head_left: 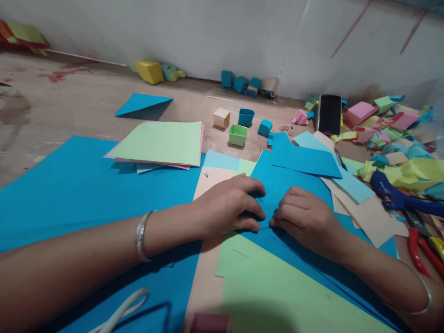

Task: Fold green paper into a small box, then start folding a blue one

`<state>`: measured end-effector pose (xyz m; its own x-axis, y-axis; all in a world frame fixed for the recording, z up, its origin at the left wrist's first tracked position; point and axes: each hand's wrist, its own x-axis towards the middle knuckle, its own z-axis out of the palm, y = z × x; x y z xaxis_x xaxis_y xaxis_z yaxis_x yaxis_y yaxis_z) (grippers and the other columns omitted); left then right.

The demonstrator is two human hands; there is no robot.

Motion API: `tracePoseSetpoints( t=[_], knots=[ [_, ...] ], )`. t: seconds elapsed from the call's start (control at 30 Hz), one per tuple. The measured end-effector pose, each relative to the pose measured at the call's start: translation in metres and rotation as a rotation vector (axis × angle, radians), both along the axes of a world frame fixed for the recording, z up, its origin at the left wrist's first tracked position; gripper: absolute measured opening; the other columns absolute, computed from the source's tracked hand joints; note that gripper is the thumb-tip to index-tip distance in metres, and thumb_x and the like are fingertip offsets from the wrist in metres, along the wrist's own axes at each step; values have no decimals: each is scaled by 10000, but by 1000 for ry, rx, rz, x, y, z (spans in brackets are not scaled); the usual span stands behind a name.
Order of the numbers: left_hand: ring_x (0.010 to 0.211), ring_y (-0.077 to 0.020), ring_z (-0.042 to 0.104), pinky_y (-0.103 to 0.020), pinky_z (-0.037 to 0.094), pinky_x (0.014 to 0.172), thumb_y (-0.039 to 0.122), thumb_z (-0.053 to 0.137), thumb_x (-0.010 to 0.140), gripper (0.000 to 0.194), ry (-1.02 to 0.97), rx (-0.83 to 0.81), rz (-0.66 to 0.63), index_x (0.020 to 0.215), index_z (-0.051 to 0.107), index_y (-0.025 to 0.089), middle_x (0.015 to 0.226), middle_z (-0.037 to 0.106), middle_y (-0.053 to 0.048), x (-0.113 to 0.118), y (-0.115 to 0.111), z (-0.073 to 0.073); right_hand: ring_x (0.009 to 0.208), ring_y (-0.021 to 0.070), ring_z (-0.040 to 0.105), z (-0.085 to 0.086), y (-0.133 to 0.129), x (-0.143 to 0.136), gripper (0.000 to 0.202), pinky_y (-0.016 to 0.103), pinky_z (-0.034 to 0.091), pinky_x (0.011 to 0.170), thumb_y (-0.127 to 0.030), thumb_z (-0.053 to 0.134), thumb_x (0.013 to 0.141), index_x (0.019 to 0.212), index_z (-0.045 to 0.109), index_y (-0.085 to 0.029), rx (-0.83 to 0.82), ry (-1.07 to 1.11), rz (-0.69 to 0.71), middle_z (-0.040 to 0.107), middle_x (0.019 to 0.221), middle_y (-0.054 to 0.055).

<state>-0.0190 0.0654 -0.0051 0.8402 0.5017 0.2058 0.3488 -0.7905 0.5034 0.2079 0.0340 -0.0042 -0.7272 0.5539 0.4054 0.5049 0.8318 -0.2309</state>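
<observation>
My left hand (236, 206) rests on a large blue paper sheet (274, 185), fingers bent and apart, their tips on the blue paper. Close to its right, my right hand (307, 217) has its fingers curled and pressed together at a blue paper edge. A thin dark line or edge runs between the fingertips of both hands. What lies under the right fingers is mostly hidden. Beneath the hands are a peach sheet (208, 259) and a light green sheet (263, 286).
Small folded paper boxes, including a green one (237, 135), stand beyond the hands. A paper stack (166, 143) lies at the left. On the right are a phone (329, 113), paper scraps (391, 125), blue-handled pliers (398, 194) and a red-handled tool (416, 249). A white cable (121, 310) lies in front.
</observation>
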Motion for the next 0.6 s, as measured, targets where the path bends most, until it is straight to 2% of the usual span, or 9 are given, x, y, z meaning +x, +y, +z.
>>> tracePoseSetpoints(
  t=[0.23,0.43,0.6],
  knots=[
    [1051,-259,568,-461,372,1034,442,678,816,224,3,17,1,917,766,262,1183,582,-90,1,1,1,646,152,476,-7,-4,-7,321,281,337,593,-362,557,918,649,535,-187,-155,-21,-115,557,625,14],
    [1080,-272,564,-445,391,1023,416,672,827,209,-5,13,-5,926,769,260,1212,577,-95,0,1,0,704,152,529,9,7,14,184,264,362,623,-266,665,848,696,589,-196,-356,-118,-68,636,678,-2],
    [1095,-280,561,-424,431,979,409,699,804,221,2,8,-26,946,768,255,1223,577,-103,-1,4,2,708,147,549,17,17,35,178,252,373,606,-289,705,812,689,613,-199,-458,-209,-148,640,682,-5]
  ],
)
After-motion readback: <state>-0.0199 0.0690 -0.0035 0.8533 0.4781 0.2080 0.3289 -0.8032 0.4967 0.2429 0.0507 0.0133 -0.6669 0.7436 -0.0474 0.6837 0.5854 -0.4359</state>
